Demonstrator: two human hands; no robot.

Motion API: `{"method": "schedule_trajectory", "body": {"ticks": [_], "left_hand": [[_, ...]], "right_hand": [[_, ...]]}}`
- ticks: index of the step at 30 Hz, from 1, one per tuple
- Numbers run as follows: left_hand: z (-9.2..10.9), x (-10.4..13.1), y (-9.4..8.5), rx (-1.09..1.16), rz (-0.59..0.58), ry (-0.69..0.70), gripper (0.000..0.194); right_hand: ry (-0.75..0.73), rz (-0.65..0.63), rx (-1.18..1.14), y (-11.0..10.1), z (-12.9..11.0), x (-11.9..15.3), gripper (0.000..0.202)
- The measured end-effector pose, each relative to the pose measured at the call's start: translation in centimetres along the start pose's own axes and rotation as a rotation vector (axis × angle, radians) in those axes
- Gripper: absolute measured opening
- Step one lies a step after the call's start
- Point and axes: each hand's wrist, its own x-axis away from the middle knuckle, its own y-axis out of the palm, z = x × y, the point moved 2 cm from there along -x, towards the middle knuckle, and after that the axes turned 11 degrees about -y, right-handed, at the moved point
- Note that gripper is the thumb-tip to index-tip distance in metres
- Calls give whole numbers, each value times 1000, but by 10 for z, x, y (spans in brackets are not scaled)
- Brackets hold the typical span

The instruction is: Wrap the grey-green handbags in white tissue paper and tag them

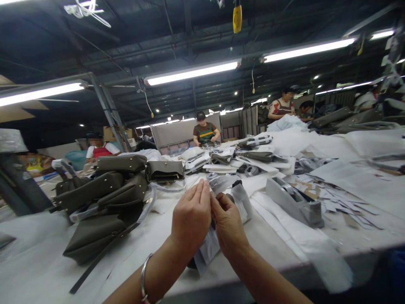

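Wrap (244, 203) looks maybe half done imo, gathered partway with loose bits left, right hand (230, 221) seemingly pinching it, left hand (192, 212) cupped so can't tell its grip.

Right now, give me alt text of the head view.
A person's left hand and right hand, close together, handle translucent white wrapping at a pale worktable, between dark olive handbags heaped at left and a grey plastic tape dispenser at right.

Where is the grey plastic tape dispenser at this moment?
In the head view, the grey plastic tape dispenser lies right of the bare right hand, just left of the scattered white paper pieces.
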Motion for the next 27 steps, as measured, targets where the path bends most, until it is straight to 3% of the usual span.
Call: {"method": "schedule_trajectory", "body": {"ticks": [5, 11, 16, 20, 24, 27], "left_hand": [[4, 6, 4, -151, -38, 84, 49], [-2, 5, -4, -16, -160, 28, 60], [-24, -20, -9, 434, -438, -274, 36], [-35, -34, -1, 742, -703, -468, 35], [-36, -29, 7, 871, -798, -645, 42], [-43, -22, 11, 930, -801, -738, 45]], "right_hand": [[-10, -108, -86, -3, -2, -1, 23], [13, -123, 2, -6, -10, -6, 24], [39, -167, 61, -17, -20, -12, 23], [49, -249, 122, -17, -29, -17, 28], [12, -383, 374, -28, -40, -29, 35], [-218, -503, 827, -69, -63, -53, 32]]}}
